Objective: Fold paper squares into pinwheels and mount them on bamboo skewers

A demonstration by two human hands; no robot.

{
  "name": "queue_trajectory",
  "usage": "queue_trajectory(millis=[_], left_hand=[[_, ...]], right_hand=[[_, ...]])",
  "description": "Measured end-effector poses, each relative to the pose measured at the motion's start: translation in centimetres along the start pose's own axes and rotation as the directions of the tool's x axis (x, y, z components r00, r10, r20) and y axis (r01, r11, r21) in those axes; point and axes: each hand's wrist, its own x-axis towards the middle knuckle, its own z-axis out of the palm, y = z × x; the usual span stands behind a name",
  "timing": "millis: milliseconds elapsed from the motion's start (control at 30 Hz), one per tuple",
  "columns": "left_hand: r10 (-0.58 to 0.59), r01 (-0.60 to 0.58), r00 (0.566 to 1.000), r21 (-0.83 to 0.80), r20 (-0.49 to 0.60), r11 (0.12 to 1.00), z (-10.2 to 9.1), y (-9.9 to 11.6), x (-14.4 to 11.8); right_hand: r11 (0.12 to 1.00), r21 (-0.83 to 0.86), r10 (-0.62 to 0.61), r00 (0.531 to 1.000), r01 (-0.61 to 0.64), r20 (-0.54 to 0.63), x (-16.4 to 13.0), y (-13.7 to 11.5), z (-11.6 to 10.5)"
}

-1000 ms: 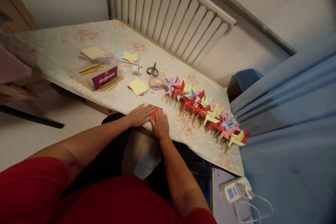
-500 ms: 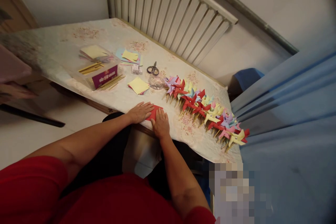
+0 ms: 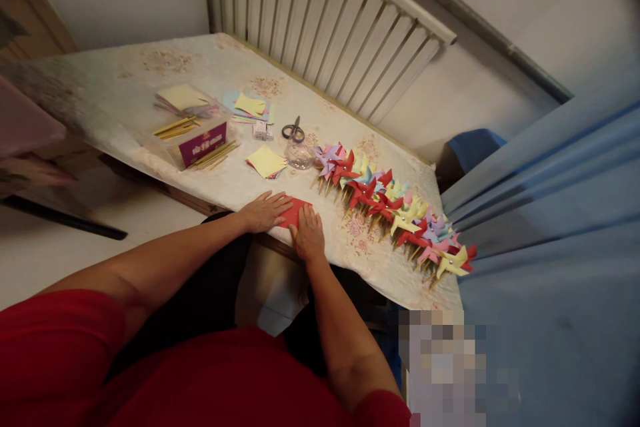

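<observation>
A piece of red paper (image 3: 295,212) lies flat at the near edge of the table, between my two hands. My left hand (image 3: 265,212) rests flat on its left side with fingers stretched out. On its right side lies my right hand (image 3: 309,233), fingers extended and pressing down on the paper. Just beyond them is a stack of square paper sheets (image 3: 267,161), yellow on top. A small clear dish (image 3: 300,157) stands beside that stack, and black-handled scissors (image 3: 294,130) lie behind it.
Rows of finished paper pinwheels (image 3: 385,203) on sticks lie along the right. To the left stands a clear plastic box (image 3: 173,147) with sticks and paper, with loose sticks (image 3: 216,156) beside it. More cut paper (image 3: 250,105) and small boxes (image 3: 263,131) sit farther back. A radiator (image 3: 320,27) borders the table.
My left hand has slid slightly left, so more of the red paper shows between my hands. The view has shifted a little; other things stay put.
</observation>
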Motion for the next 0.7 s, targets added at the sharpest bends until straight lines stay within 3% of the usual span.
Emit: queue_trajectory(millis=[300,500,633,700], left_hand=[[-0.012,0.011,1.000,0.003,0.019,1.000,-0.1,-0.7,-0.4],[-0.042,0.048,0.997,-0.106,0.066,0.993,-1.0,-1.1,-0.6],[-0.138,0.137,0.990,-0.182,0.007,0.974,-1.8,-1.2,-0.3],[-0.138,0.125,0.988,-0.172,-0.063,0.977,-1.9,-0.9,0.0]], right_hand=[[1.000,-0.002,0.002,1.000,-0.002,-0.017,0.0,0.0,0.2],[1.000,-0.006,-0.003,1.000,0.003,-0.020,0.0,0.1,0.3],[1.000,-0.009,0.000,1.000,-0.001,-0.012,-0.1,0.0,0.1],[1.000,-0.010,0.004,1.000,-0.004,-0.005,-0.1,-0.1,0.0]])
